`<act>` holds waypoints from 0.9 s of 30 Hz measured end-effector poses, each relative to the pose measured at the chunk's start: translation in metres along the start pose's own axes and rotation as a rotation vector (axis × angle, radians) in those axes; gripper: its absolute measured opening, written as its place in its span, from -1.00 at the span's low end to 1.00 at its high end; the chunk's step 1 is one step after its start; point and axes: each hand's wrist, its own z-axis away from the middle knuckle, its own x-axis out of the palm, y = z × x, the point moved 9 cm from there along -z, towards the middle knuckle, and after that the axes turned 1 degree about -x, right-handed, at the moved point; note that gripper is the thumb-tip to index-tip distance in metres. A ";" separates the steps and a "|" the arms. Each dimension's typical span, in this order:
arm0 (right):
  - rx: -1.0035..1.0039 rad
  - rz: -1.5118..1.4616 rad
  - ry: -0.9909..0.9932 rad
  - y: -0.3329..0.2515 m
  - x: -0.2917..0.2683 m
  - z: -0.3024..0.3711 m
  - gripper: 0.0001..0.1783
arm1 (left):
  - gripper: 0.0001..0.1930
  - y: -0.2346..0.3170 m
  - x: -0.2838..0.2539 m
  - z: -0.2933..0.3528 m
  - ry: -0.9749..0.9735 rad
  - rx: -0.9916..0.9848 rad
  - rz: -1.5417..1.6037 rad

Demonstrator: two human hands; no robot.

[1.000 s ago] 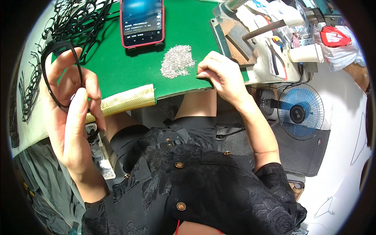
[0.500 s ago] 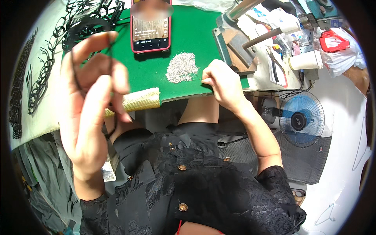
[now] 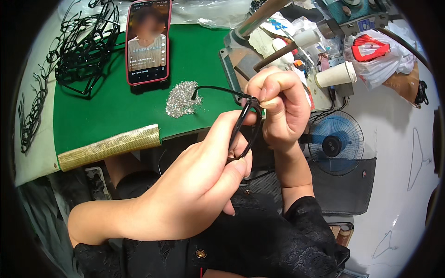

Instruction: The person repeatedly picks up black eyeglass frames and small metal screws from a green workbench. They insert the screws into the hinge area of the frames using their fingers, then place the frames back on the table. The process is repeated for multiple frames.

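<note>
My left hand (image 3: 199,171) is closed around a black eyeglass frame (image 3: 238,123), held tilted above my lap. One temple arm of it extends left over a small heap of tiny shiny metal pieces (image 3: 178,103) on the green mat. My right hand (image 3: 280,104) pinches at the hinge corner, thumb and forefinger pressed together against the frame. Whatever lies between those fingertips is too small to make out. At the back left a tangled pile of black eyeglass frames (image 3: 88,51) rests on the mat.
A phone in a red case (image 3: 147,44) stands behind the heap. A gold mesh roll (image 3: 111,147) lines the mat's front edge. To the right are a metal hand press (image 3: 236,58), a white paper cup (image 3: 336,75) and a blue fan (image 3: 334,143).
My left hand has come down and right with the eyeglass frame. My right hand has left the side of the metal heap and risen to the frame's hinge. The view has shifted.
</note>
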 end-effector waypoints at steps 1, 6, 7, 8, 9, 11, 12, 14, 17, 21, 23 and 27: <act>-0.016 0.007 0.013 0.002 -0.001 0.001 -0.82 | -0.44 -0.001 0.000 -0.001 0.000 -0.010 -0.011; -0.020 0.022 0.041 0.003 -0.003 0.005 -0.83 | -0.46 -0.006 -0.003 -0.003 -0.008 0.030 -0.186; -0.018 0.016 0.056 0.004 -0.006 0.006 -0.83 | -0.46 -0.007 -0.004 -0.004 -0.009 0.040 -0.210; -0.015 0.011 0.070 0.004 -0.008 0.006 -0.84 | -0.46 -0.007 -0.003 -0.004 -0.011 0.043 -0.220; -0.027 0.018 0.070 0.002 -0.008 0.005 -0.84 | -0.47 -0.007 -0.004 -0.004 -0.012 0.049 -0.225; -0.019 0.015 0.068 0.003 -0.009 0.006 -0.85 | -0.48 -0.007 -0.004 -0.005 -0.018 0.061 -0.230; -0.015 0.013 0.067 0.004 -0.009 0.006 -0.85 | -0.48 -0.007 -0.004 -0.005 -0.020 0.063 -0.223; -0.004 0.051 0.046 0.005 -0.006 0.006 -0.81 | -0.49 -0.007 -0.004 -0.006 -0.025 0.062 -0.203; 0.003 0.071 0.049 0.006 -0.004 0.007 -0.80 | -0.50 -0.006 -0.005 -0.006 -0.024 0.072 -0.182; -0.011 0.061 0.061 0.006 -0.003 0.007 -0.80 | -0.51 -0.007 -0.007 -0.006 -0.008 0.080 -0.190; 0.012 0.060 0.055 0.006 -0.003 0.007 -0.80 | -0.51 -0.008 -0.008 -0.006 -0.001 0.083 -0.202; 0.028 0.058 0.034 0.007 -0.002 0.008 -0.79 | -0.51 -0.011 -0.008 -0.004 -0.017 0.093 -0.202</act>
